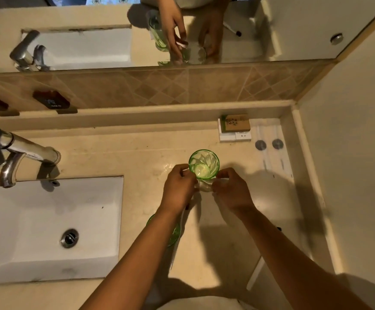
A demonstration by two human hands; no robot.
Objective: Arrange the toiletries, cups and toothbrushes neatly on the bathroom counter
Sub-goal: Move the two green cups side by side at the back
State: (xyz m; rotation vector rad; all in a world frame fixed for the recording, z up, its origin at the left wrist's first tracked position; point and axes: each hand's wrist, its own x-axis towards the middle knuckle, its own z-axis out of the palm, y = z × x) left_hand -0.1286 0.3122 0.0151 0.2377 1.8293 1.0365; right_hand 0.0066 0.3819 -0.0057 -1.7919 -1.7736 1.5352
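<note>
A: Could any writing be read in the head view?

B: Only "COLD" on the dark tag (pixel 52 100) at the upper left, on the tiled wall. The print on the stacked boxes (pixel 235 128) at upper right centre was too small to make out.

A: Where was the cup?

B: The green glass cup (pixel 204 164) stood upright at the middle of the frame, on the beige table (pixel 137 153). Both hands sat just below it. The left hand (pixel 178 186) and the right hand (pixel 233 189) each had their fingers curled, pinching a clear wrapper (pixel 204 186) between them, right against the cup's near side.

A: Anything else green?

B: A second green cup (pixel 174 233) showed partly under the left forearm, lower centre.

A: And the room?

B: A white sink (pixel 36 220) filled the lower left, with a chrome tap (pixel 14 153) above it. Two wrapped toothbrushes (pixel 271 148) lay at the right by the wall corner. A mirror (pixel 293 30) ran along the top, reflecting the hands and cup.
</note>
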